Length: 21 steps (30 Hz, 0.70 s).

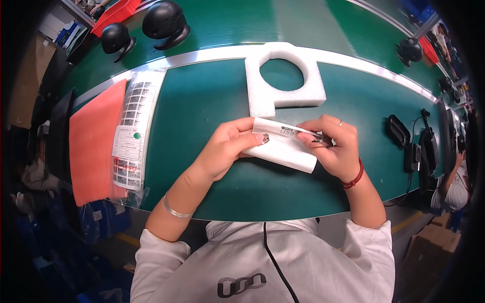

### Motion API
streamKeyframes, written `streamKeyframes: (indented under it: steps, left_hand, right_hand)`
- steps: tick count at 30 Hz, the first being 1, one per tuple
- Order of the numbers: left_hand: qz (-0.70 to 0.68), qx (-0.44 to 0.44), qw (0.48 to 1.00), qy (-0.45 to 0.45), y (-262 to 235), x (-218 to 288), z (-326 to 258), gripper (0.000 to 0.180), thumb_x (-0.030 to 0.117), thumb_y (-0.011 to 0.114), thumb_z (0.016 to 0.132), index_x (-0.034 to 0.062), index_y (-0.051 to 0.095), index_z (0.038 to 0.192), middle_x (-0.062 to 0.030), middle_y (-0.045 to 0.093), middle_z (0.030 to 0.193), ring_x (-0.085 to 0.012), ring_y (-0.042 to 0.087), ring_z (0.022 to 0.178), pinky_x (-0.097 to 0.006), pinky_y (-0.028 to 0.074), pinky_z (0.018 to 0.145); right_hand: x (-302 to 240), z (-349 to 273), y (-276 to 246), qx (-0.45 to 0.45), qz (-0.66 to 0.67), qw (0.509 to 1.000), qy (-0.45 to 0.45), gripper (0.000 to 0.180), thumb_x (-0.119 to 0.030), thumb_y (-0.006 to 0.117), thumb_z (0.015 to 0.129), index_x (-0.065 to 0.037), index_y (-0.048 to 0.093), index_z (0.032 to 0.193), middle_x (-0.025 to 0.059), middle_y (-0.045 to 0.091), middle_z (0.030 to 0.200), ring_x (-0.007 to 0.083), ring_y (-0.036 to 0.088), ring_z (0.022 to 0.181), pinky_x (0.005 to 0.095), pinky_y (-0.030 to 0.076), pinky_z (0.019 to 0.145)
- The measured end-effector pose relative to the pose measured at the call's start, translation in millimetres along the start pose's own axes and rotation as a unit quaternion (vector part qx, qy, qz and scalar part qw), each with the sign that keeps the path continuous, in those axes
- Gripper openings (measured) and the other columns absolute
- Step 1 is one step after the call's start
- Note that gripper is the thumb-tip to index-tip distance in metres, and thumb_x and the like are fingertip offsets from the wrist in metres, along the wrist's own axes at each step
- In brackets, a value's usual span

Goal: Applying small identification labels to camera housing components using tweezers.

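A curled white label sheet point(283, 150) with small black print near its upper edge is held above the green table. My left hand point(230, 144) grips its left end, thumb on top and fingers underneath. At the sheet's upper right, my right hand point(333, 144) is closed, with thumb and index finger pinching the edge. Something shiny and dark shows among those fingers, too small to make out. Just beyond the sheet lies a white foam block point(313, 96) with a large round hole, apart from both hands.
At the left, a plastic bag of printed label sheets point(141, 101) overlaps an orange-red sheet point(93, 141). Black cabled devices point(428, 146) lie at the right edge. Black rounded devices point(164, 25) stand beyond the white strip, near a red tray point(113, 16). Cardboard boxes point(429, 247) sit lower right.
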<state>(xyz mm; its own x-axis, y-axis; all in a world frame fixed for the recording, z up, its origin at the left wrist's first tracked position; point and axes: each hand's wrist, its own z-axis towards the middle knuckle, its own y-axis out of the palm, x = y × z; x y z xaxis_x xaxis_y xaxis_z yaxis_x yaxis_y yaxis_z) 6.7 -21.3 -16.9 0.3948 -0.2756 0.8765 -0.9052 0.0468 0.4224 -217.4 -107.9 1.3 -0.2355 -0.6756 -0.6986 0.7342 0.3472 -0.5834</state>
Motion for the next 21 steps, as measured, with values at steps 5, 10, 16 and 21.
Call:
streamKeyframes:
  steps: [5,10,16,21]
  left_hand:
    - [-0.006,0.002,0.993,-0.114,-5,4,0,0.034,0.002,0.059,0.092,-0.0096,0.056,0.123,-0.0143,0.068,0.106,-0.0153,0.066,0.095,-0.026,0.053,0.085]
    - [0.063,0.034,0.997,-0.002,10,6,-3,0.034,-0.001,0.062,0.090,-0.0102,0.054,0.122,-0.0173,0.069,0.102,-0.0175,0.067,0.096,-0.027,0.055,0.086]
    - [0.104,0.036,0.986,0.124,20,0,-9,0.069,-0.003,0.072,0.083,0.0026,0.035,0.141,-0.0172,0.067,0.110,-0.0164,0.065,0.099,-0.026,0.054,0.084]
    - [0.134,0.058,0.968,0.205,16,-7,-9,0.056,0.000,0.072,0.083,0.0045,0.044,0.132,-0.0162,0.065,0.111,-0.0156,0.065,0.101,-0.026,0.053,0.084]
  right_hand:
    - [0,0,4,0.012,-0.013,0.998,-0.057,0.008,-0.005,0.074,0.077,-0.003,0.071,0.084,0.0064,0.062,0.068,0.0169,0.060,0.056,0.0270,0.045,0.050]
    - [1,-2,6,0.044,-0.042,0.998,-0.032,0.008,-0.005,0.075,0.078,-0.002,0.071,0.084,0.0069,0.060,0.065,0.0164,0.056,0.053,0.0266,0.042,0.049]
    - [7,-2,7,0.099,0.006,0.992,0.074,0.008,-0.006,0.074,0.080,-0.001,0.069,0.083,0.0050,0.059,0.064,0.0105,0.050,0.053,0.0249,0.039,0.049]
    - [11,1,3,0.096,-0.004,0.992,0.085,0.008,-0.006,0.073,0.081,-0.001,0.068,0.083,0.0050,0.060,0.066,0.0101,0.050,0.054,0.0240,0.039,0.049]
